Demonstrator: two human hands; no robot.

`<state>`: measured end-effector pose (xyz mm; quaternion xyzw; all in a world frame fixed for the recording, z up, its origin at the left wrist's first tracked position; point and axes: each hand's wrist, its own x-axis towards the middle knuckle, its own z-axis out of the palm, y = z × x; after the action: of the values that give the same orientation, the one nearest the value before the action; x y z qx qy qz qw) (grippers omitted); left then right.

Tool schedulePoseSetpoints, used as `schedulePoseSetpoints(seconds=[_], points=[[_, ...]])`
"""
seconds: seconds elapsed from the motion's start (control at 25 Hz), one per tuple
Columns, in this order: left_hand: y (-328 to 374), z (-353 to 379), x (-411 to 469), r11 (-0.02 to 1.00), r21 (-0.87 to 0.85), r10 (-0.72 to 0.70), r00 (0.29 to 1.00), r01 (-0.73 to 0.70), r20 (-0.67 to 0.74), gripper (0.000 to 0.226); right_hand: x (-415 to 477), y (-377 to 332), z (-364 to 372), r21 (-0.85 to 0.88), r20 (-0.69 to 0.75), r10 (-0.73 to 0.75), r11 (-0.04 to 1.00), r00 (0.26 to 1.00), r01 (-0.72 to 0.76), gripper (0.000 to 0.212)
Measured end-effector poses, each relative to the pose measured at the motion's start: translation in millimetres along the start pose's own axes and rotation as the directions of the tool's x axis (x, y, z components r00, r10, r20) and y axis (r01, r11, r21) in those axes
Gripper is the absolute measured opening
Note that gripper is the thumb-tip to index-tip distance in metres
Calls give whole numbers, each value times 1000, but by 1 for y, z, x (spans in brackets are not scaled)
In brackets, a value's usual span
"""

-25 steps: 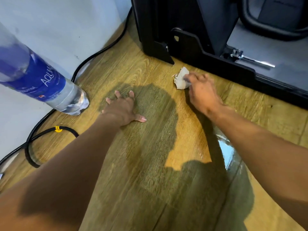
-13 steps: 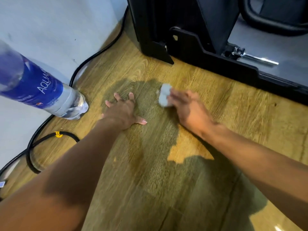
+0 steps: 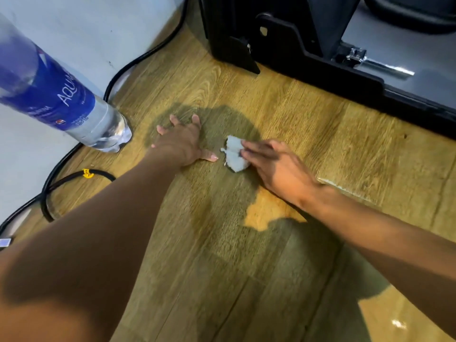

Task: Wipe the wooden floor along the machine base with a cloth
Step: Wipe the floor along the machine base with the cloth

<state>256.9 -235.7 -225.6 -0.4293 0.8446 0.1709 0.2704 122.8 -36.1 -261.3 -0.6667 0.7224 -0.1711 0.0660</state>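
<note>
My right hand (image 3: 276,166) presses a small crumpled white cloth (image 3: 234,154) onto the wooden floor (image 3: 308,114), fingers laid over its right half. The cloth lies close to the thumb of my left hand (image 3: 180,141), which rests flat on the floor with fingers spread and holds nothing. The black machine base (image 3: 320,70) runs along the top right, well beyond the cloth, with a strip of bare floor between them.
A clear water bottle (image 3: 74,104) with a blue label stands at the left by the white wall (image 3: 86,28). A black cable (image 3: 138,60) runs along the wall and loops on the floor at the left. A metal latch (image 3: 370,60) sits on the machine.
My right hand has dragged the cloth away from the machine base, toward me and leftward, until it lies beside my left thumb. My left hand has stayed planted.
</note>
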Motion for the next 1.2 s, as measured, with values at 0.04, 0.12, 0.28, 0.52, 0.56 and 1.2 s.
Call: schedulePoseSetpoints(seconds=[0.04,0.12,0.28,0.52,0.56,1.2], points=[[0,0,1,1000,-2,-2,1000,2,1,120,6,3,-3,31,7,148,988,989,-148,41],[-1,-1,2,1000,-10,-5,1000,5,-6,120,-3,-14,2,197,35,219,955,975,-222,44],[-4,-6,-2,1000,-2,9,1000,-9,8,120,-60,-65,18,94,53,-344,936,937,339,54],[-1,-5,-10,1000,16,-2,1000,2,11,122,-55,-63,3,171,63,7,985,998,-17,45],[-1,-5,-12,1000,12,-6,1000,6,16,121,-70,-86,12,217,103,-65,975,993,41,46],[4,2,-26,998,3,69,989,-69,-129,93,-71,-10,-10,433,60,-73,900,996,40,40]])
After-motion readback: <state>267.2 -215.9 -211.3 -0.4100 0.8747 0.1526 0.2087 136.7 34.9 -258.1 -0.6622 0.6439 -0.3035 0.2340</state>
